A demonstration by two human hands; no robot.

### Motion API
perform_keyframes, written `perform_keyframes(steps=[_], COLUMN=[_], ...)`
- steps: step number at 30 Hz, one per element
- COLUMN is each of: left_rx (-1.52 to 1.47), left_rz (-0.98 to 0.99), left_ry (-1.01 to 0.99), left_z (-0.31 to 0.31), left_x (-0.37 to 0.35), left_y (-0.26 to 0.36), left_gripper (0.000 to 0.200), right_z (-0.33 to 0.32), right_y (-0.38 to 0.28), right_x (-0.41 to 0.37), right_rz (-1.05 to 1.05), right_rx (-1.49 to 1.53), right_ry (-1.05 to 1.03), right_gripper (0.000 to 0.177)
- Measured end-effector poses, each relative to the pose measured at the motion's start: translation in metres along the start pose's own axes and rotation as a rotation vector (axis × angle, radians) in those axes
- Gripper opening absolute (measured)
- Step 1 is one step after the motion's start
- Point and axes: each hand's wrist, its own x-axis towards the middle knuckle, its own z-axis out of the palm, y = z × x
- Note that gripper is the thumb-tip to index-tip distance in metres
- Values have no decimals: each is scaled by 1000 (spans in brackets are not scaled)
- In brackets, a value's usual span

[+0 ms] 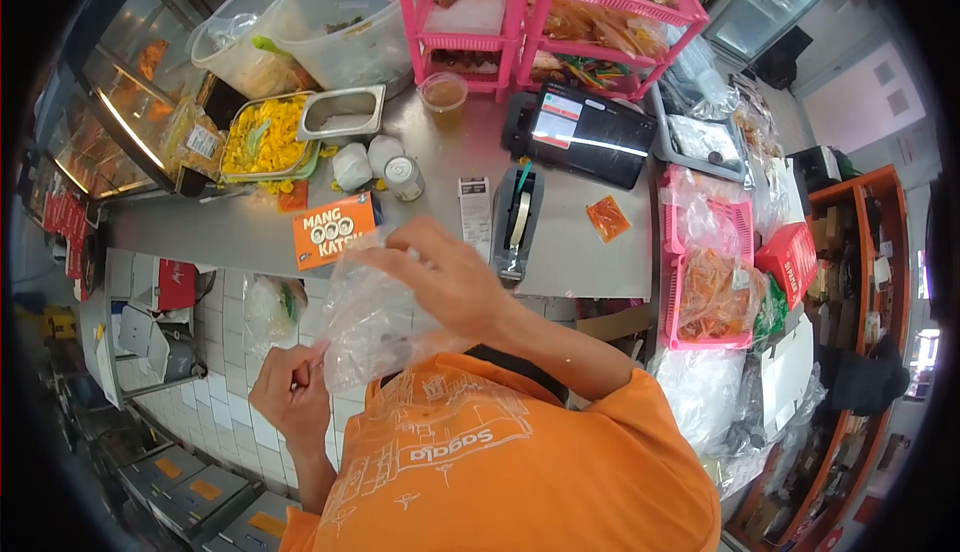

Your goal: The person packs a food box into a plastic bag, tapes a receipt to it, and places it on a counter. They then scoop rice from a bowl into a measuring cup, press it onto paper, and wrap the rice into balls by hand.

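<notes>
A clear plastic bag (pixel 368 317) is stretched between my hands, in front of my orange shirt and the counter's near edge. My left hand (pixel 290 392) is closed on its lower left corner. Higher up, my right hand (pixel 455 282) pinches the bag's upper part with bent fingers; the exact grip is partly hidden. Just beyond the bag, an orange box (pixel 318 237) with white lettering lies on the counter. To its right are a printed receipt (pixel 474 214) and a dark tape dispenser (pixel 515 227).
A tablet-like screen (pixel 590 132) and a sauce sachet (pixel 607 218) are on the metal counter (pixel 430 197). Left stand a can (pixel 403 179), a tray of yellow food (pixel 308 157) and a steel container (pixel 342 112). Pink racks (pixel 465 12) rise behind; pink baskets (pixel 672 297) stand right.
</notes>
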Motion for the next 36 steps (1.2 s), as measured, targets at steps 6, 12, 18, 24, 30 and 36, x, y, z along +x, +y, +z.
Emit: perform_keyframes(steps=[6,12,18,24,30,36], left_rx=[-208,223,-169,-338,55,39], left_rz=[-47,-158,-238,-635,290,-345], left_ry=[-230,223,287,242,212,674], left_z=[7,-16,54,6,62,-10], left_x=[2,-16,6,2,13,17], left_y=[1,-72,-44,-90,-45,-122], left_gripper=[22,28,26,48,36,28], right_z=[26,-46,33,-44,10,-7], right_y=[10,72,33,42,-45,-19], right_x=[16,4,9,22,41,73], right_rz=[154,167,486,397,201,122], right_rx=[148,-491,1088,187,370,-88], right_ry=[533,608,530,663,182,390], right_gripper=[45,55,55,48,50,42])
